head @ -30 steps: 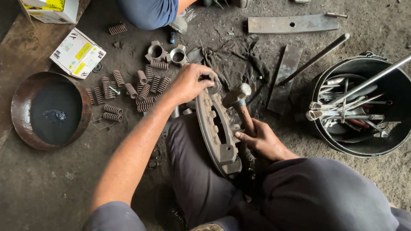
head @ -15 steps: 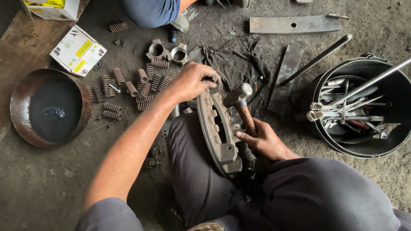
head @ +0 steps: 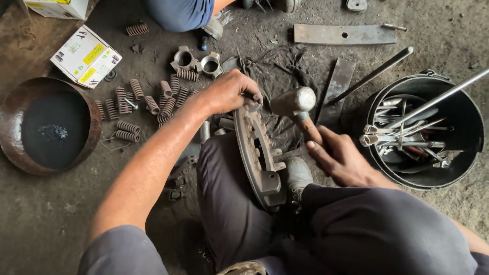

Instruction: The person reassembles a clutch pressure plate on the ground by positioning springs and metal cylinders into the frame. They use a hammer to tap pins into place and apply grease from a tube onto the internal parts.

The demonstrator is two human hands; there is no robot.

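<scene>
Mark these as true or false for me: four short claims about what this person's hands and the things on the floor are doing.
1. The right hand grips a hammer. True.
2. The left hand rests on the round pan. False: it holds the top of the upright metal disc part; the pan lies apart.
3. The bucket holds metal tools. True.
4. The coil springs are inside the bucket. False: they lie on the floor.
</scene>
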